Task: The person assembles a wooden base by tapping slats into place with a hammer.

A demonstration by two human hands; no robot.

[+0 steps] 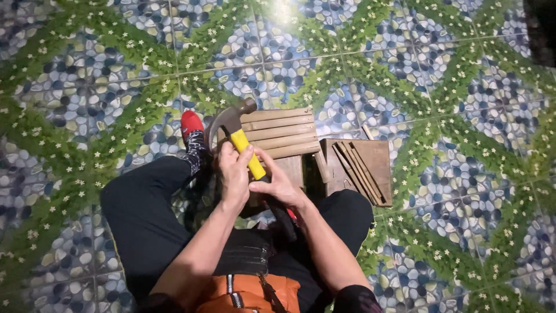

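I sit on a patterned tile floor with my knees apart. Both hands are wrapped around a claw hammer with a yellow and black handle; its steel head points up and left. My left hand grips the handle from the left, my right hand from the right, just below it. Right behind the hammer stands a small slatted wooden frame. Beside that frame, to the right, lies a brown wooden board with several thin wooden strips on top.
My foot in a red-toed sock rests left of the hammer head. Black trousers cover both legs. An orange bag with a zipper sits in my lap. A dark object shows at the top right corner.
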